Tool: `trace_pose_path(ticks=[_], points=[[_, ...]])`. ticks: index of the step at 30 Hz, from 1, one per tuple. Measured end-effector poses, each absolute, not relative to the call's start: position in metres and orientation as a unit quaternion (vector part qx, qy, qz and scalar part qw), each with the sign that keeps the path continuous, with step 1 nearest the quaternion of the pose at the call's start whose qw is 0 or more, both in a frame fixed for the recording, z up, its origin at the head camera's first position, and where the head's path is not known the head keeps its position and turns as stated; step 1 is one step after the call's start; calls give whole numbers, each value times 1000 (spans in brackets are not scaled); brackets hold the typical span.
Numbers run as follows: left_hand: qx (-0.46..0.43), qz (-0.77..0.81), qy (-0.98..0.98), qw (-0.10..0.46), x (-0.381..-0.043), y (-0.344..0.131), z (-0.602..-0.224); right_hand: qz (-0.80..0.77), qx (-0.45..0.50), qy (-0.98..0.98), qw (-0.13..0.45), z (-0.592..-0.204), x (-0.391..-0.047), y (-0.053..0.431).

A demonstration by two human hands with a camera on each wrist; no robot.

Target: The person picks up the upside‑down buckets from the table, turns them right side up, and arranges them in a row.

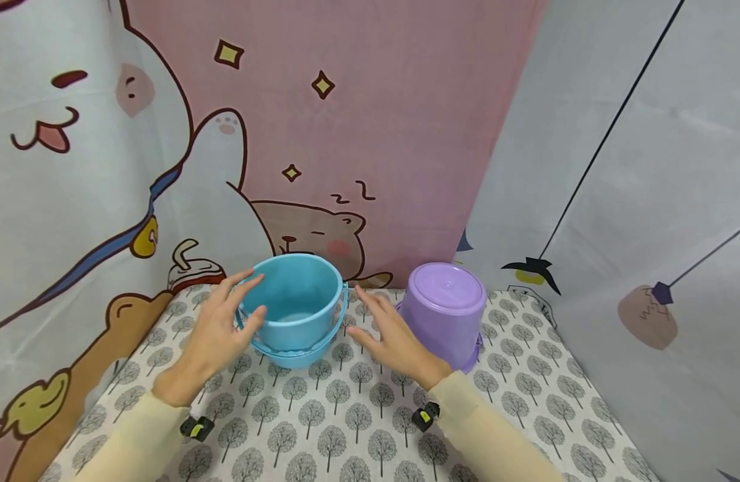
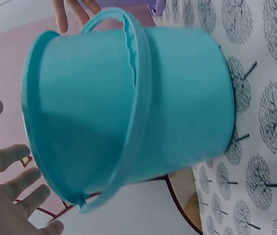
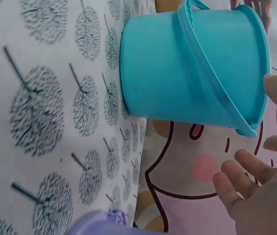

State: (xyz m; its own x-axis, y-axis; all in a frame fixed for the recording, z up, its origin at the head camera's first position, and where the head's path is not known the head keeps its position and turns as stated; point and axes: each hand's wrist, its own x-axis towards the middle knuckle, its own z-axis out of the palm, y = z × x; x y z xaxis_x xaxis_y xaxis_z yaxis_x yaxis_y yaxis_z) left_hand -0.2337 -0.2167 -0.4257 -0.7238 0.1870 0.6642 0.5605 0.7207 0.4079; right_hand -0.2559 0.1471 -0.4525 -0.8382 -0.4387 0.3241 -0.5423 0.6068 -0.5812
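A turquoise bucket (image 1: 294, 335) stands upright on the tree-print cloth, its mouth facing up and its handle hanging down across the front. My left hand (image 1: 219, 328) is at the bucket's left rim, fingers spread and loosely bent. On the other side, my right hand (image 1: 394, 338) hovers just off the right rim with fingers extended. Both wrist views show the bucket (image 2: 89, 107) between the hands, with neither hand curled round it. To the right, a purple bucket (image 1: 445, 321) rests upside down, its base on top, partly behind the right forearm.
The tree-print cloth (image 1: 309, 415) covers the table. Behind it hangs a pink and white curtain (image 1: 394, 134) with cartoon animals, close to the table's back edge. Each wrist wears a small black device (image 1: 197, 427).
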Motion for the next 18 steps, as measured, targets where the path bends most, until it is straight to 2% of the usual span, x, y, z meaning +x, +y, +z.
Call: trace_pose_path(ticks=[6, 18], points=[[-240, -294, -862, 337, -229, -204, -424, 331, 283, -895, 95, -453, -241, 162], [-283, -267, -848, 359, -212, -179, -431, 308, 309, -889, 138, -454, -215, 189]])
